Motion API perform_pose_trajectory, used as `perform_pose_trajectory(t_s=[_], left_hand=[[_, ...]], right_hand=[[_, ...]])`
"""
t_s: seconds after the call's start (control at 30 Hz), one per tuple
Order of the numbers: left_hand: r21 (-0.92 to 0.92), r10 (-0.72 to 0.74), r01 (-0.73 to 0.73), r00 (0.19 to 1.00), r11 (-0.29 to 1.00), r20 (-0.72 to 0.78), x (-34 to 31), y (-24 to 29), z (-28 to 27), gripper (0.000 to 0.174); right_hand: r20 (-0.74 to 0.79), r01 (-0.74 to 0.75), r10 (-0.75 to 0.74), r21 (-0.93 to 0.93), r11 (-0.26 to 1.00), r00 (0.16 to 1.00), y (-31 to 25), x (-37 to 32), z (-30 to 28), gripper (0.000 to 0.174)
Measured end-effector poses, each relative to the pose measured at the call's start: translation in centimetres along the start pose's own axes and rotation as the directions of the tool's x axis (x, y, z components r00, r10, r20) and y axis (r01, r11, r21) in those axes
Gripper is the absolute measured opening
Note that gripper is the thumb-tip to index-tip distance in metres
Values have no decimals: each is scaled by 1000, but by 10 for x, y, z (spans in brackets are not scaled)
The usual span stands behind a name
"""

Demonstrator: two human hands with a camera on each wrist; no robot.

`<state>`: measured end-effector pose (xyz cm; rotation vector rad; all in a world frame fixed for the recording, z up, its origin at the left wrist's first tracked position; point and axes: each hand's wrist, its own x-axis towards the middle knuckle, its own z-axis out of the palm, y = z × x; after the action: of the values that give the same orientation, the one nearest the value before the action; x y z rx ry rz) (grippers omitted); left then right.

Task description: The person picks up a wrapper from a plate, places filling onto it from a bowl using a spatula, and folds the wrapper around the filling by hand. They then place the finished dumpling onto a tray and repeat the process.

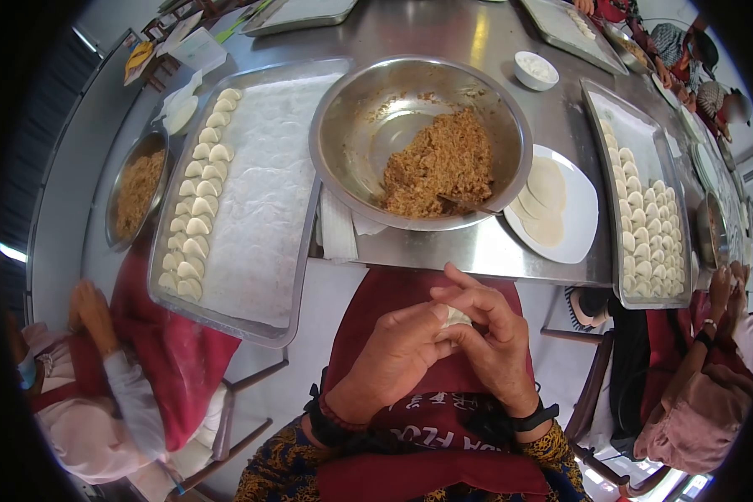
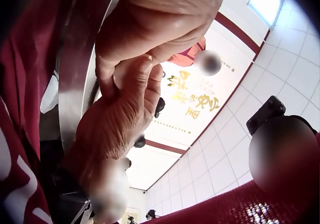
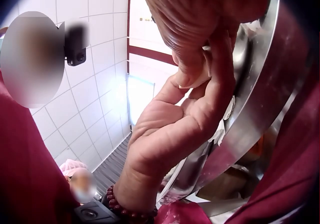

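Note:
A small pale dumpling (image 1: 456,317) is pinched between both hands above the person's lap, in front of the table edge. The left hand (image 1: 400,351) grips its left side with thumb and fingers; the right hand (image 1: 492,339) holds its right side, index finger raised. In the right wrist view the dough (image 3: 200,76) shows between the fingertips, mostly covered by them. The left wrist view shows the two hands meeting, the dough largely hidden. Beyond the hands stands a steel bowl (image 1: 330,167) with brown filling (image 1: 443,163); a white plate (image 1: 581,213) of round wrappers (image 1: 546,230) lies to its right.
A tray (image 1: 255,276) with rows of dumplings (image 1: 197,226) is on the left, another tray (image 1: 615,276) of dumplings on the right. A smaller filling bowl (image 1: 138,188) stands far left, a white bowl (image 1: 535,71) at the back. Other people sit on both sides.

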<state>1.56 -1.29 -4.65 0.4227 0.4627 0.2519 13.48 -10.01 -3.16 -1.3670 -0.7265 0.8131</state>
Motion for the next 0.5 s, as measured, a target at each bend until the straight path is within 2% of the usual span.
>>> perform_pose_trajectory(t_s=[0.07, 0.13, 0.17, 0.2, 0.23, 0.3, 0.33, 0.47, 0.5], left_hand=[[10, -11, 11, 1000, 1000, -13, -1, 1, 3, 33], [21, -21, 21, 999, 1000, -26, 0, -1, 2, 36], [-61, -24, 23, 1000, 998, -9, 2, -3, -1, 42], [-143, -25, 26, 1000, 989, 9, 3, -5, -3, 48], [-144, -25, 26, 1000, 989, 10, 3, -3, -1, 48], [-165, -61, 64, 998, 984, 23, 2, 3, 6, 59], [-165, -60, 63, 998, 984, 23, 1, 4, 7, 59], [-201, -52, 67, 996, 977, 77, 2, 1, -1, 64], [-214, -48, 69, 993, 974, 104, 3, 0, -5, 64]], right_hand=[[16, -13, 13, -46, 999, 1000, -1, 1, -1, 21], [79, 85, -68, -242, 967, 995, 0, 2, -4, 19], [79, 85, -68, -242, 966, 995, 3, 2, -7, 19], [115, 157, -131, -262, 952, 985, 7, 3, -11, 17], [152, 228, -192, -279, 933, 970, 10, 3, -13, 15], [129, 197, -171, -237, 951, 977, 12, 2, -13, 14], [106, 166, -147, -193, 967, 983, 12, 2, -13, 12], [117, 134, -110, -219, 966, 987, 6, 2, -12, 14], [77, 61, -46, -215, 975, 996, 4, 2, -10, 15]])
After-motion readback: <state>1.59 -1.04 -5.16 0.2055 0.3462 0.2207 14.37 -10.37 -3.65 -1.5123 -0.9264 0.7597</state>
